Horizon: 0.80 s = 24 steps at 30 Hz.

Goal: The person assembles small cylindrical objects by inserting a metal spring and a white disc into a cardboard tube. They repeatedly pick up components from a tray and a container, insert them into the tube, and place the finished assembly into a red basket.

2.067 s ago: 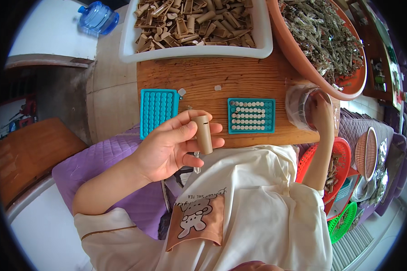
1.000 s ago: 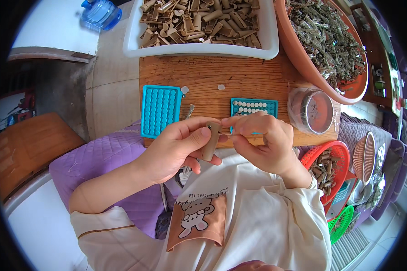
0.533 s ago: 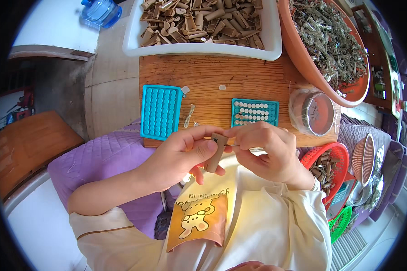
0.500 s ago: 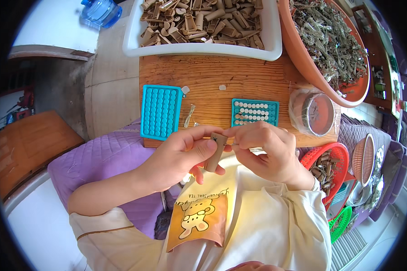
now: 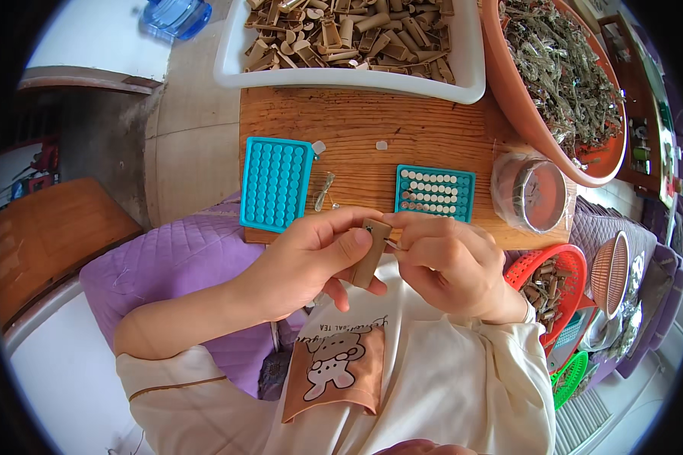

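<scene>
My left hand (image 5: pixel 307 262) grips a small brown tube-like casing (image 5: pixel 369 262) between thumb and fingers, tilted, with a tiny dark mark near its upper end. My right hand (image 5: pixel 454 265) is closed in a pinch at the casing's right edge. Between its fingertips a thin, light-coloured piece (image 5: pixel 392 244) touches or nearly touches the casing; its kind is too small to make out. Beyond my hands lie a turquoise tray (image 5: pixel 277 186) of round hollows and a smaller turquoise tray (image 5: pixel 467 199) with rows of small white discs.
A white bin (image 5: pixel 349 82) of brown casings stands on the wooden table (image 5: pixel 319 114). At right are an orange basin (image 5: pixel 508 91) of tangled clear-grey strips, a round plastic-wrapped container (image 5: pixel 542 196) and a red basket (image 5: pixel 578 269) of casings. Two small whitish pieces and a clear twisted strip (image 5: pixel 324 192) lie nearby.
The casing has turned slightly in my left hand, showing more of its broad face. My right fingertips still work at its edge. The whole view has shifted a little.
</scene>
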Each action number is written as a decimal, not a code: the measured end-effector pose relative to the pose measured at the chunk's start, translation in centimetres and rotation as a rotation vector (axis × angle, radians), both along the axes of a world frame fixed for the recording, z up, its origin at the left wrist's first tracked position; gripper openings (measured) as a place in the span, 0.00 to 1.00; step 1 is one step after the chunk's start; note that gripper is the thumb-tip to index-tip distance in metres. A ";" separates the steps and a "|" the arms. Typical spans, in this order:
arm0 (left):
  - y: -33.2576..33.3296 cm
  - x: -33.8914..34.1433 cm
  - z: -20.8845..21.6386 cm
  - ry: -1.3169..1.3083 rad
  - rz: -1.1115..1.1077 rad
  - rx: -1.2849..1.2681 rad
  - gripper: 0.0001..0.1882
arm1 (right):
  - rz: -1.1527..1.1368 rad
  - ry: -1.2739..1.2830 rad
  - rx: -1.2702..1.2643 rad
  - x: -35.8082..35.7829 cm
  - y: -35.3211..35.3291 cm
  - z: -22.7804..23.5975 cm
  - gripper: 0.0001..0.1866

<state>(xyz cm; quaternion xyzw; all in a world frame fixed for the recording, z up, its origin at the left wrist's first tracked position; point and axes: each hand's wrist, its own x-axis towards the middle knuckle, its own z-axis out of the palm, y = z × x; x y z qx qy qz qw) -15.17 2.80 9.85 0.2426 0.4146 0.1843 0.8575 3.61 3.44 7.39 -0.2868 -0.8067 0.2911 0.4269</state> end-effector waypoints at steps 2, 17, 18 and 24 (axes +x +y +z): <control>-0.1 0.0 -0.2 0.008 -0.005 0.015 0.23 | 0.020 -0.028 0.002 0.1 0.1 -0.1 0.09; 0.0 0.3 -1.0 0.151 -0.005 -0.034 0.19 | 0.007 -0.112 -0.254 -0.3 -0.1 -1.7 0.10; 0.1 0.4 -0.9 0.155 -0.004 -0.029 0.19 | 0.011 -0.125 -0.267 -0.2 0.0 -1.6 0.10; -0.1 0.4 -1.1 0.173 0.069 -0.095 0.18 | 0.010 -0.073 -0.342 -0.5 0.4 -2.0 0.08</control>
